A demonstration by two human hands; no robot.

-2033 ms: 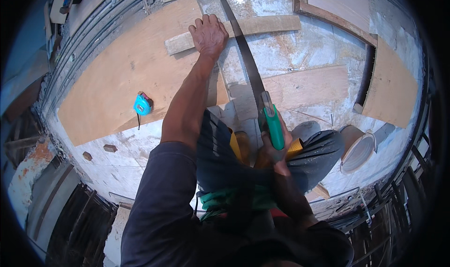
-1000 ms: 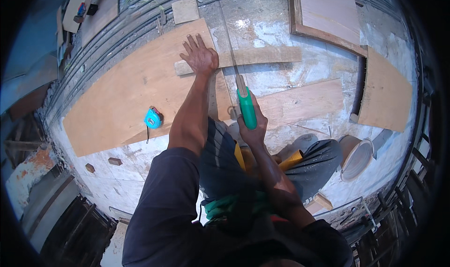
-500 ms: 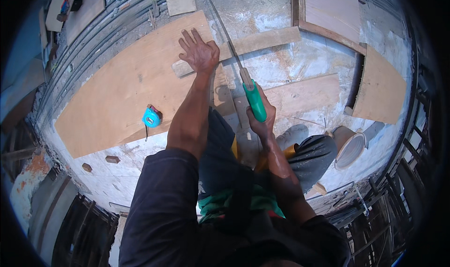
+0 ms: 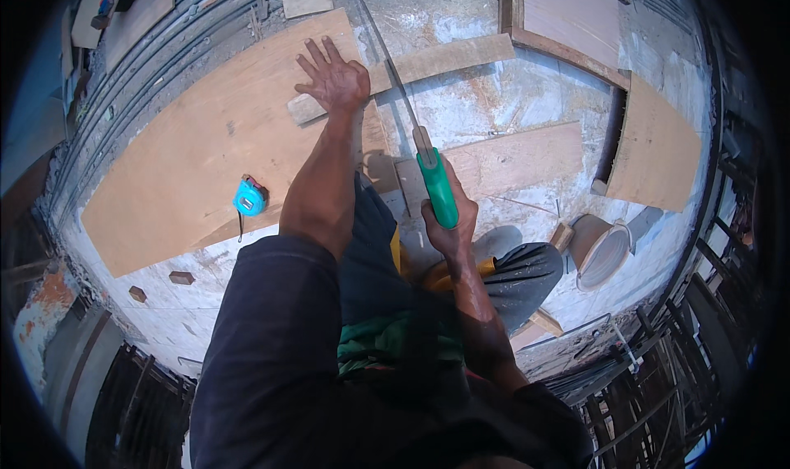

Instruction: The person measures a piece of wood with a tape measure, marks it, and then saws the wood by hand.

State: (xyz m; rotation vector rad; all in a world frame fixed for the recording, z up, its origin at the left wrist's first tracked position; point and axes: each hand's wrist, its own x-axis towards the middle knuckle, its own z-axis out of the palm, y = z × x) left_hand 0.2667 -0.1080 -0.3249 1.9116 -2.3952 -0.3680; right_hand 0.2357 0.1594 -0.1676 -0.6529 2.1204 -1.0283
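Note:
My left hand (image 4: 337,81) lies with fingers spread on a large plywood sheet (image 4: 197,148), close to its right edge. A handsaw (image 4: 436,188) with a green handle is gripped in my right hand (image 4: 454,222). Its thin blade points away from me, running along the sheet's right edge and over a narrow board (image 4: 453,61). That board passes beneath the blade; its left end shows near my left wrist. A turquoise tape measure (image 4: 249,197) rests on the plywood, left of my left forearm.
Two small wood blocks (image 4: 182,278) lie near the sheet's front edge. A pinkish board (image 4: 510,164) is on the floor beyond my right hand. Farther right are a bucket (image 4: 597,255), a wood-framed panel (image 4: 568,25) and a plywood piece (image 4: 658,144). Long rods (image 4: 132,95) run behind the sheet.
My right hand has drawn the saw back toward me. My left hand stays on the plywood, and the whole view has shifted slightly.

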